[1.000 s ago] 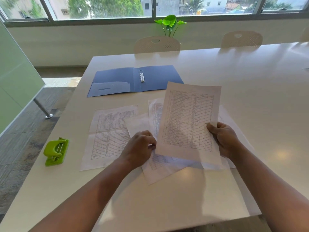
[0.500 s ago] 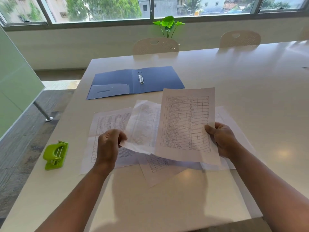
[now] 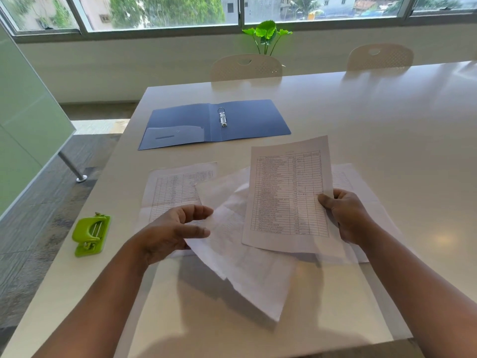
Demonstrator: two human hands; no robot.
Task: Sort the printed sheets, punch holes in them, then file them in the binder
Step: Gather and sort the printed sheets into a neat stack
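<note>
Hands work above the counter [image 3: 387, 120]: right hand [image 3: 346, 215] grips a printed sheet [image 3: 289, 195] upright, left hand [image 3: 170, 231] pinches a blank-side sheet [image 3: 232, 244] by its edge.

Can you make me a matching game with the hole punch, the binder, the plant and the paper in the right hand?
Things:
1. hole punch
2. binder
3. plant
4. printed sheet in the right hand

Matches:
A. lying open, blue
B. by the window
C. held up off the table
D. green, near the table's left edge

Pairs: 1-D, 2-A, 3-B, 4-C
</note>
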